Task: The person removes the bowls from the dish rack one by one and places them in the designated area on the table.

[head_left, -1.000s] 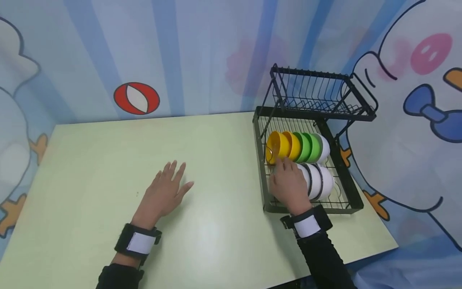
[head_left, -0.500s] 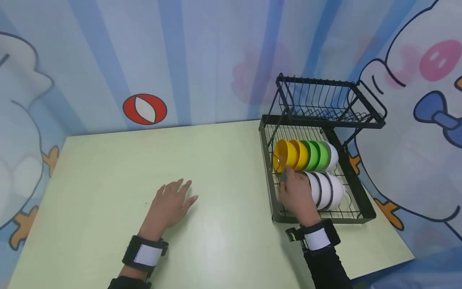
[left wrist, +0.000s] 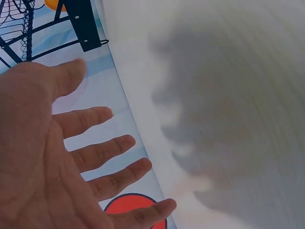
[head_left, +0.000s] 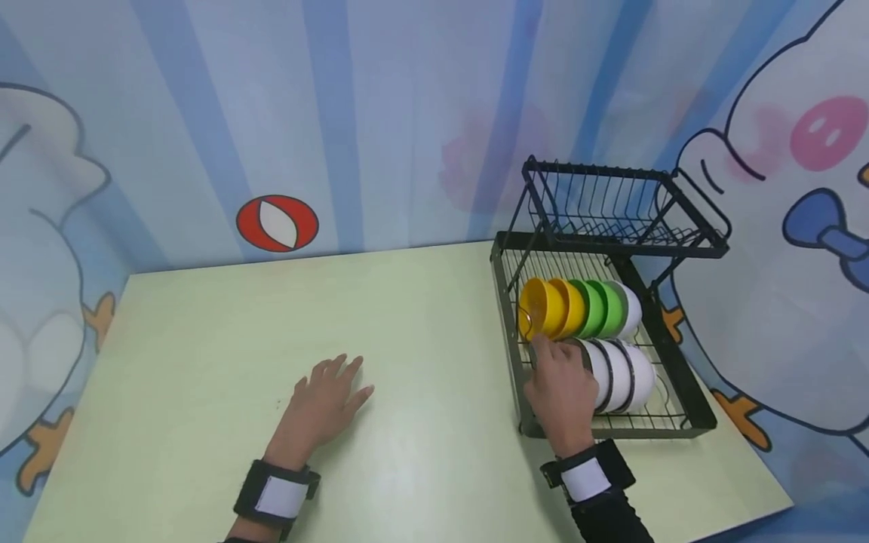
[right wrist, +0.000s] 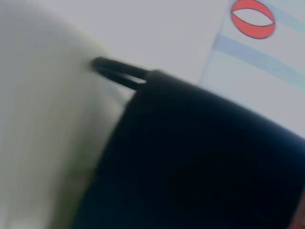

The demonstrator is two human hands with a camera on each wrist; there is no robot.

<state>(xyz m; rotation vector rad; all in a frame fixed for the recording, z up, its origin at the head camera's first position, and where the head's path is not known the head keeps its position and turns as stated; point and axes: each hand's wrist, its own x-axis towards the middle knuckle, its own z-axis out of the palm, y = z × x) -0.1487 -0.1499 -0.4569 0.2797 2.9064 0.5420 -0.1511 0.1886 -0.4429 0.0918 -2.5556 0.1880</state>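
My right hand (head_left: 561, 391) reaches into the lower tier of a black dish rack (head_left: 509, 362), its fingers curled at the near end of a row of white bowls with dark rims (head_left: 619, 375). It grips the leftmost of these bowls, most of which is hidden behind the hand. Behind that row stand yellow bowls (head_left: 541, 309), green bowls (head_left: 603, 308) and one white bowl (head_left: 631, 311), all on edge. In the right wrist view the rack's dark side (right wrist: 190, 157) blocks nearly everything. My left hand (head_left: 317, 411) hovers over the table, fingers spread, holding nothing; its palm (left wrist: 33, 157) shows in the left wrist view.
The rack's raised upper wire tier (head_left: 621, 204) overhangs the back of the lower one. A pale table (head_left: 224, 339) extends left of the rack, meeting a blue cartoon-printed backdrop (head_left: 407, 128) along its far edge.
The head view has shifted, so the whole scene sits lower and slightly farther right. My right hand has stayed at the near bowl row, its fingers curling in more. The left hand holds its pose.
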